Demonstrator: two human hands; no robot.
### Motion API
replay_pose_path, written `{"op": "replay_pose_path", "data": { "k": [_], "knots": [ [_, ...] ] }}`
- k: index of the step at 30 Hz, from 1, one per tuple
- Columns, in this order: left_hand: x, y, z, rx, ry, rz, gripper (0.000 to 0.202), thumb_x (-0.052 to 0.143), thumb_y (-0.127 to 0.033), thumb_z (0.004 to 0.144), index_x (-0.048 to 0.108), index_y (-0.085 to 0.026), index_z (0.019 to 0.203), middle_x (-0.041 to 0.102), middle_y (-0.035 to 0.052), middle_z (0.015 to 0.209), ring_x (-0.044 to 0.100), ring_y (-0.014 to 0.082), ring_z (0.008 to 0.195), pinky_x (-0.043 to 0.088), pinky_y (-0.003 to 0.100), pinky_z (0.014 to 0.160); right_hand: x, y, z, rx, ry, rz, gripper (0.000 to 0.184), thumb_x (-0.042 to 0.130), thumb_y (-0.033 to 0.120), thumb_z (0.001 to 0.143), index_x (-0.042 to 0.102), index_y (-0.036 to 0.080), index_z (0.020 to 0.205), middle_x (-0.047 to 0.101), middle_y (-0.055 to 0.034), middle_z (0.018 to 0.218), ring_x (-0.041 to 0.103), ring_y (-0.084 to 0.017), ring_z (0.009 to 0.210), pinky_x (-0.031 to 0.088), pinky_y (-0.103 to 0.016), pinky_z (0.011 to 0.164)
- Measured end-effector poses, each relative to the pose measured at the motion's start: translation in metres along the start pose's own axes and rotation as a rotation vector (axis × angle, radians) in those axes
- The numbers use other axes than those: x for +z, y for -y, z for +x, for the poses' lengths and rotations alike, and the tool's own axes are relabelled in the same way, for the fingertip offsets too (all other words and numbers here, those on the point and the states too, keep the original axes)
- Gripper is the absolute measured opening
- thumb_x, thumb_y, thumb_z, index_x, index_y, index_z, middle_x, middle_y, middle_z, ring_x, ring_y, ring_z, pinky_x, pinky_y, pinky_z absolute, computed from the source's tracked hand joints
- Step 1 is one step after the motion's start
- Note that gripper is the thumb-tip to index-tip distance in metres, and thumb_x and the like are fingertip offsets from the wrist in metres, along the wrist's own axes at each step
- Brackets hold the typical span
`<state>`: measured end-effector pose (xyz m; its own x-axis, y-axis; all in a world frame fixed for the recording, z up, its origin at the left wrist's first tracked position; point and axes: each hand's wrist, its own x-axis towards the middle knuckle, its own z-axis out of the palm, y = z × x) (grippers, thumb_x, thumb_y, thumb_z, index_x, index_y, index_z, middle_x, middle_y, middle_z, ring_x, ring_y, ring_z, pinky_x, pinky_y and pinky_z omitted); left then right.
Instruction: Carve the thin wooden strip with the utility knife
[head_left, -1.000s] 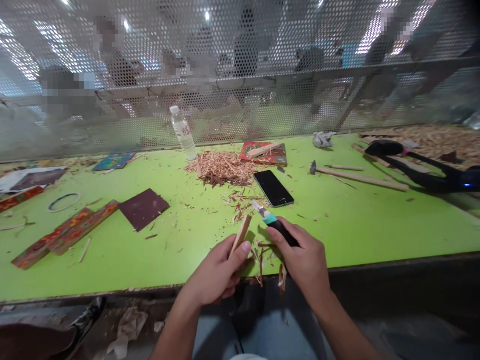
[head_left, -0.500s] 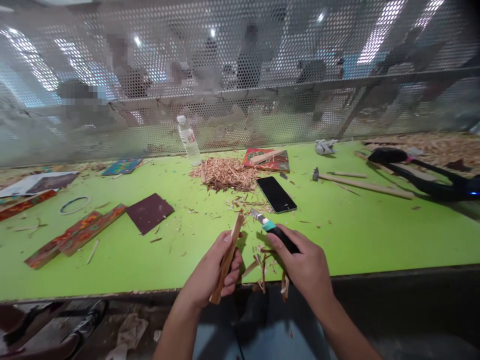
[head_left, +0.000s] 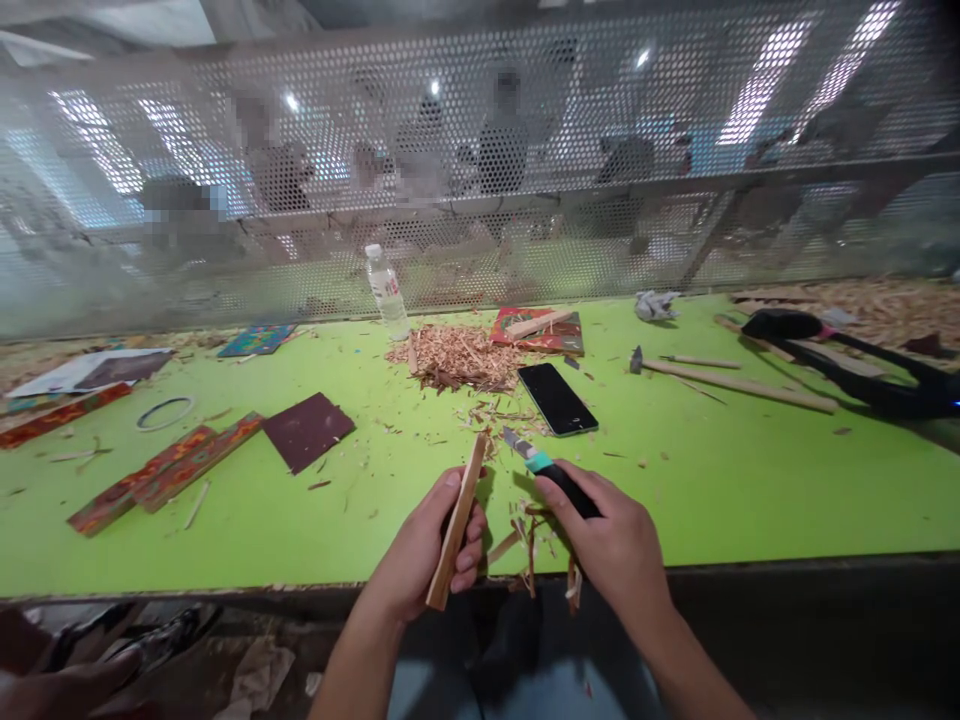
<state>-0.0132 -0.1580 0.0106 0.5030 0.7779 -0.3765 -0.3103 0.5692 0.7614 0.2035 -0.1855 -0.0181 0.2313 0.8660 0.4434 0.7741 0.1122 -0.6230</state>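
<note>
My left hand (head_left: 427,545) is closed around a narrow wooden stick (head_left: 459,525), which slants up and away over the table's front edge. In my right hand (head_left: 619,530) is a utility knife (head_left: 559,480) with a black and teal handle. Its short blade points up and left, apart from the stick's far end. Curled wood shavings (head_left: 531,530) lie between my hands, some hanging over the edge. A black smartphone (head_left: 559,398) rests just beyond the knife.
A heap of shavings (head_left: 465,358) and a water bottle (head_left: 388,295) stand by the perforated screen (head_left: 450,240). To the right lie a hammer (head_left: 735,383) and a black frame-like device (head_left: 862,365). Sandpaper (head_left: 309,432), painted wood strips (head_left: 165,475) and a tape ring (head_left: 165,412) are left.
The view has shifted slightly, so the table's things sit a little lower and to the right. The stick has turned a bit in my left hand; the knife stays held apart from it.
</note>
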Motion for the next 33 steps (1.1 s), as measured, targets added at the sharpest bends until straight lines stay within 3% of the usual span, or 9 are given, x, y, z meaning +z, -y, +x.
{"op": "replay_pose_path", "data": {
  "k": [17,33],
  "knots": [
    [-0.0034,0.0039,-0.0010,0.061,0.002,0.011,0.042,0.057,-0.064,0.099,0.050,-0.023,0.107,0.050,-0.0062,0.072,0.036,0.0057,0.044,0.036,0.014,0.033,-0.0010,-0.0001,-0.0012,0.082,0.044,0.023,0.050,0.060,0.067,0.097,0.081,0.025,0.117,0.081,-0.0087,0.115,0.078,-0.031,0.104,0.059,-0.038,0.086],
    [-0.0026,0.0044,-0.0012,0.077,-0.004,-0.005,0.042,0.058,-0.062,0.099,0.052,-0.023,0.112,0.051,-0.0059,0.071,0.036,0.0059,0.044,0.036,0.014,0.034,-0.0014,0.0030,-0.0001,0.106,0.032,0.055,0.050,0.061,0.068,0.096,0.081,0.024,0.111,0.082,-0.0104,0.110,0.078,-0.033,0.101,0.059,-0.040,0.082]
  ]
}}
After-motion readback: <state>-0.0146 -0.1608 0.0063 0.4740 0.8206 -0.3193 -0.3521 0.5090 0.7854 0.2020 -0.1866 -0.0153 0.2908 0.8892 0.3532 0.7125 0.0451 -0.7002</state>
